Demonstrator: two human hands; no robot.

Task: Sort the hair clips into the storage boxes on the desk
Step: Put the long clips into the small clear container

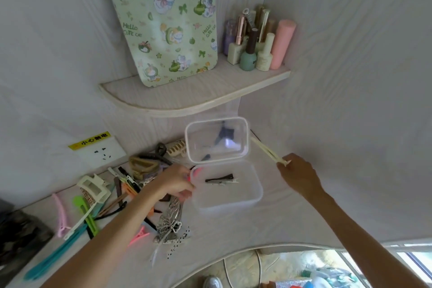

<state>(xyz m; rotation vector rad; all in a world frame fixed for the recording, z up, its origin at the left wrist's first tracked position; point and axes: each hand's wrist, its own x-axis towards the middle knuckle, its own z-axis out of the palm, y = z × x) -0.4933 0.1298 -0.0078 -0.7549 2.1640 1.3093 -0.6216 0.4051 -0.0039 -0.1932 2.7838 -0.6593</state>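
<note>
The white desk [268, 224] fills the lower view, with a curved corner shelf [187, 98] at 12 o'clock carrying a cat-print pouch [163, 21] and a cluster of nail-polish bottles [254, 40].

At centre sits the clear storage box [247, 196], its hinged lid [217, 139] standing open toward 12 o'clock. One dark duckbill clip [221, 180] lies on the box floor.

At 9 o'clock from the box, the unsorted pile of hair clips [131, 184] spreads across the desk: claw clips, long pink, green and teal duckbills, a silver butterfly clip.

The left hand [177, 184] grips the box's left rim, fingers curled over the edge, steadying it. The right hand [300, 175], at 3 o'clock from the box, pinches one end of a long cream duckbill clip [266, 149], whose far end points up toward the lid.

To do this step well, I judge the clip should swing flat, come in under the lid's edge, and be laid alongside the dark one so later clips stack neatly. Keeping the left-hand brace should stop the light box sliding.
</note>
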